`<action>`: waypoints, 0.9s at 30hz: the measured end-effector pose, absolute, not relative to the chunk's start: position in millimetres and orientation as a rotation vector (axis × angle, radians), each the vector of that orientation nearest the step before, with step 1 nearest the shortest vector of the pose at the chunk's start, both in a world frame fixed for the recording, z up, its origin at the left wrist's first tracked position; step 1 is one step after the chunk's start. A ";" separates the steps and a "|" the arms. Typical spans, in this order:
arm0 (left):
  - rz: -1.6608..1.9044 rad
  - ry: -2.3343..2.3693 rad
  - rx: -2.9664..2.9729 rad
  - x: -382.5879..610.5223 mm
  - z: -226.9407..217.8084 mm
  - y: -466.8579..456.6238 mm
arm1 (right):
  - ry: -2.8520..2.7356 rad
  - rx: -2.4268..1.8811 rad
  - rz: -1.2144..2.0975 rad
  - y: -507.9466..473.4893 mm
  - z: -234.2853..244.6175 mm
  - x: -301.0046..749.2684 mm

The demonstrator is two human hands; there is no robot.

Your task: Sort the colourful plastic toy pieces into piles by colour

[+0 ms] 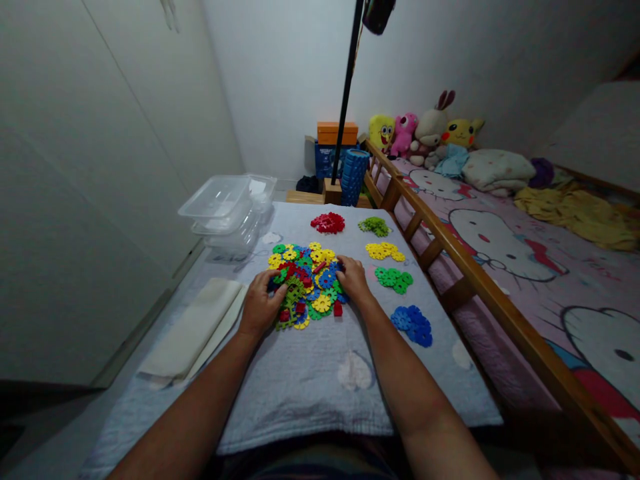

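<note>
A mixed pile of plastic snowflake discs (323, 303) in yellow, blue, green and red lies mid-table, with red notched pieces and olive-green grid-like pieces among them. My left hand (261, 303) rests against the pile's left side, thumb and index finger apart around a bit of blue. At the right edge, my right hand (353, 279) touches blue discs with its fingers curved and parted. Neither hand visibly lifts a piece; some fingertips are hidden among the discs. A small red block (338, 309) lies at the pile's near right edge.
Separate groups lie beyond and to the right: red pieces (328, 223), light-green pieces (375, 227), yellow discs (385, 251), green discs (394, 280), blue discs (413, 325). Clear plastic containers (220, 200) and a folded cloth (195, 327) are left. A wooden bed rail (450, 267) borders the table's right.
</note>
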State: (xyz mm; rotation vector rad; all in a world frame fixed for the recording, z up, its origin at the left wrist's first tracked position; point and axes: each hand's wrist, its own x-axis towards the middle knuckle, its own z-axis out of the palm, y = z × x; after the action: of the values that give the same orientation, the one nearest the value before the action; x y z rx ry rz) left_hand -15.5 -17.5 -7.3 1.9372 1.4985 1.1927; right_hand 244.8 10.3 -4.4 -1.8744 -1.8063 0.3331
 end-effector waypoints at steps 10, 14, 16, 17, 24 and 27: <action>1.174 1.509 1.931 -14.2 -7.1 -16.6 | -1.581 -1.671 0.530 -3.1 19.9 273.6; 1.170 1.512 1.938 -15.0 -7.1 -17.6 | -1.581 -1.647 0.666 -29.9 42.1 314.4; 1.171 1.511 1.938 -14.9 -7.2 -17.6 | -1.614 -1.688 0.754 -50.1 52.3 336.9; 1.172 1.510 1.937 -14.7 -7.2 -17.4 | -1.629 -1.721 0.778 -61.1 56.7 347.5; 1.194 1.505 1.926 -12.5 -8.1 -14.8 | -1.703 -1.890 0.878 -125.3 65.6 391.2; 1.194 1.499 1.929 -13.0 -9.4 -14.3 | -1.663 -1.914 0.870 -136.4 56.4 396.5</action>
State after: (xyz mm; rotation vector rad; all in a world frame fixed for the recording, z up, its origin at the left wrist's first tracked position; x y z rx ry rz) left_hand -13.0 -14.3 -9.4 1.9293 1.4987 1.1938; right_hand 396.5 -136.4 56.4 -1.9138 -1.6631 0.8699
